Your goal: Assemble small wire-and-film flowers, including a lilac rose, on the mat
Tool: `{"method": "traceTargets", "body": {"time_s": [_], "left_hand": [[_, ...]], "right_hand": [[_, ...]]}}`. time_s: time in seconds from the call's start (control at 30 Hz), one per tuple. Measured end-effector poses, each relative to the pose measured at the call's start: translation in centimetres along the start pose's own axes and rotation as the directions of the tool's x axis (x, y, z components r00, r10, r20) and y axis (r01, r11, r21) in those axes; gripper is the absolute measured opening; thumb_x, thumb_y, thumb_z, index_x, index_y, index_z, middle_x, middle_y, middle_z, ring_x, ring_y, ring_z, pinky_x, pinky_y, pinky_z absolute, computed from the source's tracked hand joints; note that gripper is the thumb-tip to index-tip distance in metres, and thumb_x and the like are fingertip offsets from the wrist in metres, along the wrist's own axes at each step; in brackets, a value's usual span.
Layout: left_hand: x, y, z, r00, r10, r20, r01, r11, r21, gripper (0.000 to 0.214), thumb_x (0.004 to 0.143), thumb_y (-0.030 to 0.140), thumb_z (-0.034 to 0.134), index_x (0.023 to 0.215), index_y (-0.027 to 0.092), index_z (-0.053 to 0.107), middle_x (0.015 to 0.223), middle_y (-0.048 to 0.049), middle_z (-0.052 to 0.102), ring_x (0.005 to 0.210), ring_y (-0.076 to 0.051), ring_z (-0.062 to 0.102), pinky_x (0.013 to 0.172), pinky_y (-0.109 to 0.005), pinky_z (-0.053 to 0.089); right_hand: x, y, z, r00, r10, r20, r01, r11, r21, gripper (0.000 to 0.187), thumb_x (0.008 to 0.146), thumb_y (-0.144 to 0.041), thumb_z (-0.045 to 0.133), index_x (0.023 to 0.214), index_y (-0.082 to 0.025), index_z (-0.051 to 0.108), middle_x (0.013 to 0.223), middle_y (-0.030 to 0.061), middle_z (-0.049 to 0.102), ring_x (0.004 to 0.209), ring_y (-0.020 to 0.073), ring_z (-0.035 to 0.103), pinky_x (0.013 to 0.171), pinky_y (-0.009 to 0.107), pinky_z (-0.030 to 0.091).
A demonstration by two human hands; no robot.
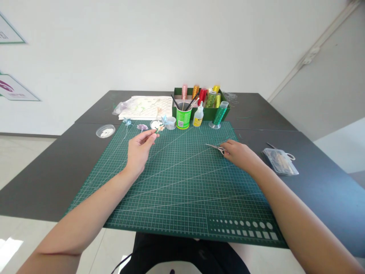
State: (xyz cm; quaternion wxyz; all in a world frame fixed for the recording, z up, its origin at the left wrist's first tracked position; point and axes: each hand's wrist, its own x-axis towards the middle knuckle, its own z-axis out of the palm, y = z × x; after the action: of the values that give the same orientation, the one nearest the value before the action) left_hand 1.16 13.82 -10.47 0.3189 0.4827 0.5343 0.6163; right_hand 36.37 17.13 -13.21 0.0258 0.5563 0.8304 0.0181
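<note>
Near edge: green cutting mat (182, 198) on a dark table (51, 182), both forearms coming in over it.

Left hand (139, 150): raised just above the mat, left of centre. Thumb and fingertips pinched tight on a small paper flower (159, 129), pale petals with a short green stem, sticking out past the fingertips toward the far edge of the mat.

Right hand (239, 154): flat on the mat, right of centre, fingers curled closed over the handle end of the small scissors (216, 147). Blades lie on the mat and point left, look closed. Can't tell if the fingers are through the loops.

Hands are well apart.

Right of the mat: clear plastic pouch (281, 161) on the table, contents unclear.

Far edge of the mat, left to right: shallow clear dish (105, 131) just off the mat, blue flower (127, 121), purple flower (142, 127), small white dish (154, 124), small clear tub (171, 123), green cup (183, 118) with brushes, glue bottle (198, 116), green thread cone (220, 113).

Behind those: green box (212, 113) holding coloured spools, and a white printed sheet (145, 106) to its left.
</note>
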Motion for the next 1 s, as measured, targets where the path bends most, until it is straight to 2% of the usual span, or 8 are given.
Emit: {"method": "traceTargets", "body": {"time_s": [0.23, 0.37, 0.5, 0.63, 0.7, 0.77, 0.87, 1.0], "left_hand": [[0.0, -0.2, 0.0, 1.000, -0.009, 0.001, 0.009, 1.000, -0.008, 0.026, 0.078, 0.033, 0.077, 0.100, 0.018, 0.082, 0.091, -0.0079, 0.080, 0.083, -0.020, 0.070, 0.071, -0.031, 0.055], [0.0, -0.2, -0.1, 1.000, -0.002, -0.006, 0.002, 1.000, -0.021, 0.027, 0.078, 0.034, 0.077, 0.100, 0.018, 0.082, 0.090, -0.0080, 0.080, 0.081, -0.020, 0.069, 0.071, -0.031, 0.055], [-0.1, 0.1, 0.0, 1.000, 0.006, -0.024, -0.007, 1.000, -0.025, 0.028, 0.078, 0.034, 0.077, 0.099, 0.017, 0.082, 0.089, -0.0076, 0.080, 0.080, -0.019, 0.068, 0.070, -0.030, 0.055], [0.0, 0.3, 0.1, 1.000, 0.001, -0.022, -0.002, 1.000, -0.024, 0.028, 0.077, 0.034, 0.077, 0.099, 0.017, 0.082, 0.090, -0.0082, 0.079, 0.081, -0.019, 0.068, 0.070, -0.030, 0.054], [0.0, 0.3, 0.1, 1.000, -0.002, -0.023, 0.001, 1.000, -0.028, 0.028, 0.077, 0.034, 0.077, 0.099, 0.017, 0.082, 0.090, -0.0083, 0.079, 0.080, -0.019, 0.068, 0.070, -0.030, 0.054], [0.0, 0.3, 0.0, 1.000, -0.006, -0.025, 0.005, 0.999, -0.035, 0.028, 0.077, 0.034, 0.078, 0.099, 0.018, 0.082, 0.090, -0.0080, 0.079, 0.080, -0.019, 0.068, 0.070, -0.030, 0.055], [0.0, 0.4, -0.1, 1.000, -0.006, -0.025, 0.005, 0.999, -0.047, 0.028, 0.076, 0.034, 0.078, 0.099, 0.018, 0.082, 0.089, -0.0079, 0.080, 0.080, -0.019, 0.069, 0.070, -0.030, 0.054], [-0.2, 0.5, 0.0, 1.000, -0.002, -0.029, 0.000, 0.998, -0.055, 0.028, 0.076, 0.034, 0.078, 0.098, 0.017, 0.083, 0.088, -0.0078, 0.080, 0.079, -0.019, 0.069, 0.070, -0.030, 0.054]], "right_hand": [[0.1, 0.3, 0.3, 0.944, 0.205, -0.257, -0.081, 0.903, 0.422, 0.020, 0.093, -0.025, 0.055, 0.104, -0.020, 0.070, 0.089, 0.0096, 0.078, 0.074, 0.0242, 0.073, 0.069, 0.034, 0.054], [-1.1, -1.1, -2.3, 0.891, 0.399, -0.218, 0.035, 0.417, 0.908, 0.023, 0.083, -0.038, 0.071, 0.097, -0.022, 0.066, 0.080, 0.0052, 0.076, 0.059, 0.0192, 0.068, 0.060, 0.035, 0.058], [-3.8, -3.3, -4.5, 0.856, 0.472, -0.212, 0.166, 0.137, 0.977, 0.037, 0.078, -0.057, 0.077, 0.087, -0.025, 0.061, 0.067, 0.0007, 0.068, 0.048, 0.0156, 0.059, 0.049, 0.031, 0.052], [-6.9, -5.5, -4.0, 0.996, 0.091, 0.024, -0.017, -0.082, 0.997, 0.061, 0.069, -0.079, 0.076, 0.090, -0.022, 0.065, 0.064, 0.0033, 0.069, 0.047, 0.0174, 0.060, 0.045, 0.031, 0.052], [-8.3, -6.4, -2.9, 0.984, -0.120, 0.133, -0.147, -0.124, 0.981, 0.062, 0.074, -0.079, 0.072, 0.096, -0.021, 0.066, 0.076, 0.0079, 0.074, 0.059, 0.0200, 0.069, 0.054, 0.032, 0.058], [-9.7, -6.9, -1.6, 0.967, -0.162, 0.195, -0.218, -0.143, 0.965, 0.061, 0.081, -0.078, 0.066, 0.103, -0.021, 0.066, 0.092, 0.0119, 0.077, 0.075, 0.0223, 0.073, 0.067, 0.036, 0.063], [-11.6, -6.6, 0.2, 0.969, 0.028, 0.246, -0.239, -0.163, 0.957, 0.062, 0.082, -0.077, 0.065, 0.114, -0.023, 0.067, 0.111, 0.0156, 0.077, 0.095, 0.0266, 0.074, 0.082, 0.043, 0.065], [-12.9, -4.8, 1.1, 0.913, 0.319, 0.255, -0.208, -0.177, 0.962, 0.056, 0.086, -0.073, 0.063, 0.110, -0.024, 0.070, 0.109, 0.0138, 0.077, 0.093, 0.0252, 0.073, 0.081, 0.039, 0.065]]}}
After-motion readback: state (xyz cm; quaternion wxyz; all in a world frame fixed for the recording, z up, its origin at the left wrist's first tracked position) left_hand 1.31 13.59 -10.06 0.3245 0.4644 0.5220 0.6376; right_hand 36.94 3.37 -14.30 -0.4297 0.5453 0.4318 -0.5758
